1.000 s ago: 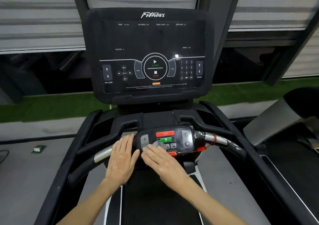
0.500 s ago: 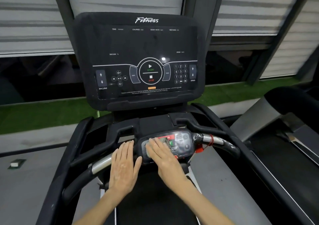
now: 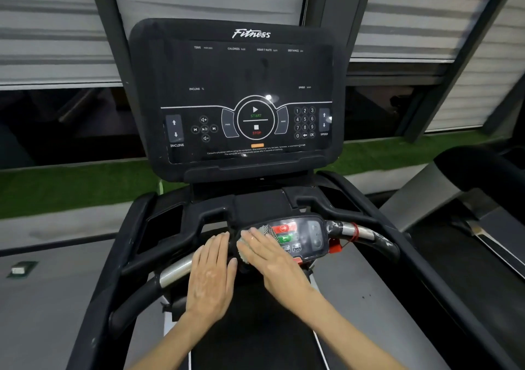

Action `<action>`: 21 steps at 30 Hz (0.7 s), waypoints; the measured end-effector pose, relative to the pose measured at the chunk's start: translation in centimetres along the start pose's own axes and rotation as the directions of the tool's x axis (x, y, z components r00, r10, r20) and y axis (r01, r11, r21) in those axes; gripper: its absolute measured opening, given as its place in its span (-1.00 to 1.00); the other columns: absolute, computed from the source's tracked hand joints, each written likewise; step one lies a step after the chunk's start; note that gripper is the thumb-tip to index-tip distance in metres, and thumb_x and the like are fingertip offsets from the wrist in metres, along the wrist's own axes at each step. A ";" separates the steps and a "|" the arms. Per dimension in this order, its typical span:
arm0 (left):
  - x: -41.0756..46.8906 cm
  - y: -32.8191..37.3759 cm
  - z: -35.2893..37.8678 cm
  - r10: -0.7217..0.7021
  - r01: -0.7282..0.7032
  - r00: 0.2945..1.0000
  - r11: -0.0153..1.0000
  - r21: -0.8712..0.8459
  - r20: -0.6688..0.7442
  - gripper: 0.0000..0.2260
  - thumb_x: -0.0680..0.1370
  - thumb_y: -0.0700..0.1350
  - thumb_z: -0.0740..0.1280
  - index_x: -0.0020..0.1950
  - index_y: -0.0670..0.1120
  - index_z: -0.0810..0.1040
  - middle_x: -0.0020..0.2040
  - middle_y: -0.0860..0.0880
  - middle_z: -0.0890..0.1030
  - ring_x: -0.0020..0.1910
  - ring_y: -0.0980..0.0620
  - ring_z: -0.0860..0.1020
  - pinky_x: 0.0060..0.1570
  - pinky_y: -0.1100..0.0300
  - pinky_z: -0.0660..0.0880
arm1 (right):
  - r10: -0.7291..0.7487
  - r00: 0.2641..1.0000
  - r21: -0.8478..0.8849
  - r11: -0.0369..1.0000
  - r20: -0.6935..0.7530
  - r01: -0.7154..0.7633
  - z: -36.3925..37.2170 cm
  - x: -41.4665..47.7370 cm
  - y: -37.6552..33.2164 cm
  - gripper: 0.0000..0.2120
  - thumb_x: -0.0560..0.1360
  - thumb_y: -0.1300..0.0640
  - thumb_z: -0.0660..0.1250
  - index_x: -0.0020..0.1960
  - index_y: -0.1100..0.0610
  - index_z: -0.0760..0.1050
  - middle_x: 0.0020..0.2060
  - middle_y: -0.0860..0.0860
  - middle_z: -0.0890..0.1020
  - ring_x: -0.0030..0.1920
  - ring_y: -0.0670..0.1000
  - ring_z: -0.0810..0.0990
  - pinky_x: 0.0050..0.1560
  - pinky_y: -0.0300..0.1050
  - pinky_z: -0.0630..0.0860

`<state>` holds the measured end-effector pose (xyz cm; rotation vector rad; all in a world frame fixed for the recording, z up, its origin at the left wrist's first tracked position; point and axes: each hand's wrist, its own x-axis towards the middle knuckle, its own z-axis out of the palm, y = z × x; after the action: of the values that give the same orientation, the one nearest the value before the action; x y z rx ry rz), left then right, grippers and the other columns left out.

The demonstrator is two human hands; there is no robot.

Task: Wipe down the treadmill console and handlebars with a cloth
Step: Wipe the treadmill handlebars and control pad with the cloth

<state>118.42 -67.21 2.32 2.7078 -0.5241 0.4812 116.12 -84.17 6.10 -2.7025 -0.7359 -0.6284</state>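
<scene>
The black treadmill console (image 3: 244,85) stands upright ahead of me, its display dark. Below it sits a small control panel (image 3: 304,236) with red and green buttons, mounted on the curved handlebar (image 3: 366,232). My right hand (image 3: 270,259) lies flat with straight fingers on the panel's left part, pressing a small grey patterned cloth (image 3: 267,232) against it. The cloth shows only at my fingertips and beside my palm. My left hand (image 3: 211,273) rests flat on the handlebar just left of the panel, fingers straight.
Black side rails (image 3: 133,250) frame the handlebar on both sides. The running belt (image 3: 255,335) lies under my arms. A second treadmill (image 3: 483,188) stands at the right. A strip of green turf (image 3: 71,188) runs along the windows behind.
My right hand has slid the cloth a little left and up across the small panel. My left hand stays on the bar. My head has tilted down, so the console sits lower in view.
</scene>
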 end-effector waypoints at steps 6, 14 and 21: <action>0.0 -0.2 0.2 0.020 -0.020 0.999 1.000 0.007 -0.050 -0.54 0.66 -0.02 0.01 0.45 -0.24 0.36 0.36 -0.20 0.49 0.35 -0.15 0.47 0.36 -0.06 0.32 | 0.079 0.996 -0.003 0.997 -0.041 -0.079 1.1 -0.5 -1.7 -0.15 0.23 0.55 0.45 0.44 0.20 0.28 0.41 0.13 0.41 0.47 0.11 0.28 0.46 0.06 0.15; -0.1 -0.3 0.6 0.025 -0.025 0.997 1.000 0.007 -0.071 -0.55 0.65 -0.02 0.03 0.45 -0.24 0.36 0.37 -0.19 0.48 0.37 -0.15 0.45 0.36 -0.07 0.32 | 0.120 0.992 -0.005 0.993 -0.046 -0.120 0.5 0.6 -0.7 -0.18 0.20 0.57 0.43 0.42 0.21 0.35 0.39 0.13 0.44 0.45 0.11 0.31 0.45 0.06 0.17; 0.0 -0.2 0.9 0.025 -0.024 0.996 1.000 0.012 -0.083 -0.55 0.63 -0.04 0.04 0.44 -0.24 0.36 0.35 -0.21 0.49 0.35 -0.16 0.46 0.35 -0.09 0.34 | 0.110 0.994 -0.011 0.994 0.003 -0.110 0.6 -2.7 -1.3 -0.15 0.23 0.55 0.44 0.45 0.17 0.30 0.42 0.09 0.40 0.49 0.07 0.25 0.50 -0.01 0.14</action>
<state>118.73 -67.35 1.49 2.6806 -0.5341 0.6023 113.53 -84.04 4.51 -2.7326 -0.5809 -0.6036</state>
